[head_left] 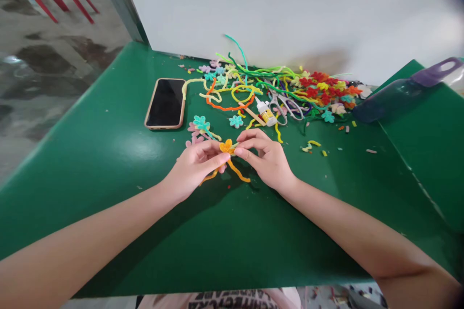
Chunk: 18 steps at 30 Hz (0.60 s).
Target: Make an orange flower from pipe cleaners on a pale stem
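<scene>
An orange pipe cleaner flower (226, 146) is pinched between my two hands, above the middle of the green table. My left hand (197, 164) holds it from the left, with thumb and fingers closed. My right hand (264, 157) grips its right side between thumb and fingertips. Two loose orange pipe cleaner ends hang below the petals, one toward the lower right. Just beyond my left hand lie a turquoise pipe cleaner flower (202, 124) and pink ones (195, 129), partly hidden. Another light blue flower (236, 121) rests past my fingertips.
A phone (166, 104) lies at the left. Grey scissors (286, 106), a small glue bottle (266, 112) and a wooden stick (253, 114) sit before a heap of colourful pipe cleaners and flowers (319, 87). A purple-capped bottle (398, 89) lies tilted at the right.
</scene>
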Motion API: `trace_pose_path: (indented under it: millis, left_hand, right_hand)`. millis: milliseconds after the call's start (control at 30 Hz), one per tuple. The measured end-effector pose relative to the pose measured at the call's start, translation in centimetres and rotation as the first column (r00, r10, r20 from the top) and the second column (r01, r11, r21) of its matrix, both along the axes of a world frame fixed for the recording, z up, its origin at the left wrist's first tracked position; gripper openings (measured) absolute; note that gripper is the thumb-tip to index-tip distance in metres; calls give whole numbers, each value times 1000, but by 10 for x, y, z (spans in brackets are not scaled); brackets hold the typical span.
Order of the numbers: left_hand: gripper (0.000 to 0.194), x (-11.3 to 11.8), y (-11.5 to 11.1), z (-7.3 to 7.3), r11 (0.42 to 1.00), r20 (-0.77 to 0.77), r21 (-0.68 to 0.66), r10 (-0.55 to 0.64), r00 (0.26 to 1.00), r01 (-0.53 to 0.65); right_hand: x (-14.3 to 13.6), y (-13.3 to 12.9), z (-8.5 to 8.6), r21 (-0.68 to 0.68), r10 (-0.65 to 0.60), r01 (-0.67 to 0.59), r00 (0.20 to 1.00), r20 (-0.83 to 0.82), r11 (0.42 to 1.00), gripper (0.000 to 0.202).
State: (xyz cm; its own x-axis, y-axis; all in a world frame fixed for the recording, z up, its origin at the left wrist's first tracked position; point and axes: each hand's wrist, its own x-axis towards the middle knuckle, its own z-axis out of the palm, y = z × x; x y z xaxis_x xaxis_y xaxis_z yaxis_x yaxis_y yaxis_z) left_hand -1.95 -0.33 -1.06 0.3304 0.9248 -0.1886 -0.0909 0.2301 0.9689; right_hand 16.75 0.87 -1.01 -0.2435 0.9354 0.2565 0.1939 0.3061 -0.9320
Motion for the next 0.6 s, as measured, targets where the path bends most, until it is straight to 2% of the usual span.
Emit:
trace_pose_path:
  millis: [233, 600]
  left_hand:
    - [16, 3, -2, 2, 999, -52, 41, 37, 998, -35]
    - [17, 0, 1, 3, 999, -149, 46, -17, 989, 24]
  right_hand:
    - [-1, -2, 0, 11, 60, -61, 998, 35, 998, 11]
    - [-5, -2, -2, -37, 79, -77, 996, 48, 996, 17]
